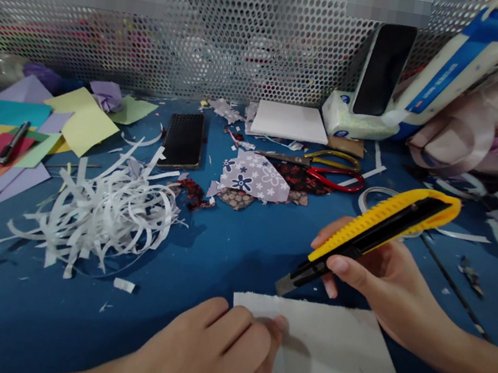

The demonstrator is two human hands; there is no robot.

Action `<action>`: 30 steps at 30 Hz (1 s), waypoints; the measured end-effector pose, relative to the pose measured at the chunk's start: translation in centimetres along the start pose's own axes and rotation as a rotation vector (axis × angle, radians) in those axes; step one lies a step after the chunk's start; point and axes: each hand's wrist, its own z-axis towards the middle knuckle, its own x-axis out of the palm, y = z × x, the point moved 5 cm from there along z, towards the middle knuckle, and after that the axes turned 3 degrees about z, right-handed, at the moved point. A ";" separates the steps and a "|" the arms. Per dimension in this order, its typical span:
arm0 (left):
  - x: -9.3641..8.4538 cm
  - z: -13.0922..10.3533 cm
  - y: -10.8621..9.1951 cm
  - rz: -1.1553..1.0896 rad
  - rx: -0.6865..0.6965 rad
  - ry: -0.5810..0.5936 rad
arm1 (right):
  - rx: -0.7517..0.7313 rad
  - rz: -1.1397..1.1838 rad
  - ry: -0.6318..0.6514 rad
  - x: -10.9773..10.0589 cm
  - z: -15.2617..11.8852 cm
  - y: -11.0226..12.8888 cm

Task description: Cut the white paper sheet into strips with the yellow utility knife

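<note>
My right hand [370, 281] grips a yellow and black utility knife [370, 228], tilted with its blade end pointing down and left. The short metal blade shows just above the top edge of a white sheet [338, 364]; whether it touches cannot be told. With fingers curled, my left hand [222, 352] presses on the left part of that sheet, and a fingertip rests near its top edge. The palm and most fingertips of this hand are hidden. The sheet lies on the blue tabletop [200, 254] and runs out of view at the bottom.
A heap of white paper strips [107, 214] lies left of my hands. Beyond are a phone [184, 140], patterned fabric scraps [255, 175] and scissors [337, 169]. Coloured papers [14, 143] with a pen [13, 143] lie far left. Another phone [385, 69] leans on a tissue pack [354, 118].
</note>
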 end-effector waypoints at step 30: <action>-0.1 -0.3 0.1 0.002 -0.003 0.003 | 0.028 -0.016 0.029 0.4 0.3 -0.1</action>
